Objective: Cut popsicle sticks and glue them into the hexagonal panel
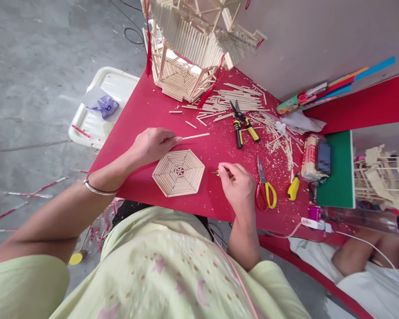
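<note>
As the thin stick (199, 136) extends rightward just beyond the hexagonal panel (190, 179), its left end is pinched between thumb and fingers of the left hand (158, 141). Panel lies flat on the red table (139, 110). Right hand (237, 181) is closed round a small yellow tool (218, 173), mostly hidden; tip apart from both stick and panel. Judgement: a light pinch near the working point should limit flex; thin wood may split if levered; keep tip off fingertips. Outward: black-and-yellow cutters (240, 118) near loose sticks (242, 96); scissors (263, 179) just beside the right hand; tasselled stick model (193, 40) at the far end.
</note>
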Motion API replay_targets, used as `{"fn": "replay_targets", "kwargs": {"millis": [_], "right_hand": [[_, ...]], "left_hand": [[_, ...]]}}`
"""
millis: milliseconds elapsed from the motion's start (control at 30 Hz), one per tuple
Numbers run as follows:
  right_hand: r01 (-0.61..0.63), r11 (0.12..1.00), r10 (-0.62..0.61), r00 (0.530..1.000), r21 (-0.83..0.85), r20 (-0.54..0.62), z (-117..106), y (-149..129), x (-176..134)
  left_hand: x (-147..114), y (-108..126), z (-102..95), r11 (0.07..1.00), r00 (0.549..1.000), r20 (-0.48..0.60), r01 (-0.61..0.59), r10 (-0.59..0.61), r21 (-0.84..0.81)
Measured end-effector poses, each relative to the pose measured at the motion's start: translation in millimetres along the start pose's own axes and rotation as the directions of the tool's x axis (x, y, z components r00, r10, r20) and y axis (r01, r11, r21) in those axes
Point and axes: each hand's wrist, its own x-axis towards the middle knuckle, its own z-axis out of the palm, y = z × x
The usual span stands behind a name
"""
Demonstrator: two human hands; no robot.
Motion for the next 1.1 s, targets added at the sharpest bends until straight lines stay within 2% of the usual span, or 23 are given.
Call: {"fn": "replay_targets", "kwargs": {"millis": [167, 233, 333, 467, 567, 700, 800, 1000, 1100], "right_hand": [[-0.055, 0.998, 0.053, 0.995, -0.017, -0.085, -10, 24, -39], [-0.050, 0.999, 0.050, 0.991, 0.004, -0.125, -9, 26, -49], [0.030, 0.996, -0.020, 0.992, 0.084, -0.122, 0, 12, -58], [0.163, 0.977, -0.164, 0.986, 0.136, -0.009, 20, -18, -70], [0.173, 0.977, -0.175, 0.985, 0.122, 0.004, 37, -26, -78], [0.111, 0.984, -0.110, 0.994, 0.137, -0.013, 50, -19, -82], [0.103, 0.978, -0.099, 0.995, 0.181, -0.030, 54, -12, -79], [0.134, 0.958, -0.117, 0.990, 0.252, -0.079, 54, -9, -78], [0.163, 0.949, -0.144, 0.986, 0.269, -0.088, 49, -8, -75]], "left_hand": [[0, 0, -8.9, 0.997, 0.996, -0.085, 0.011, -0.017, -0.073], [-1, 1, -11.9, 0.995, 0.994, -0.107, 0.020, -0.030, -0.093], [-7, 4, -15.0, 0.994, 0.989, -0.132, 0.048, -0.062, -0.103], [-29, -1, -14.9, 0.996, 0.981, -0.174, 0.077, -0.085, -0.051], [-53, -10, -12.9, 0.998, 0.976, -0.205, 0.070, -0.068, 0.003], [-78, -10, -11.0, 0.982, 0.972, -0.157, 0.184, -0.176, 0.034], [-83, 0, -9.1, 0.974, 0.968, -0.130, 0.223, -0.216, 0.043], [-75, 7, -1.9, 0.988, 0.959, -0.249, 0.146, -0.131, 0.042], [-73, 3, -0.4, 0.984, 0.944, -0.287, 0.175, -0.162, 0.021]]}}
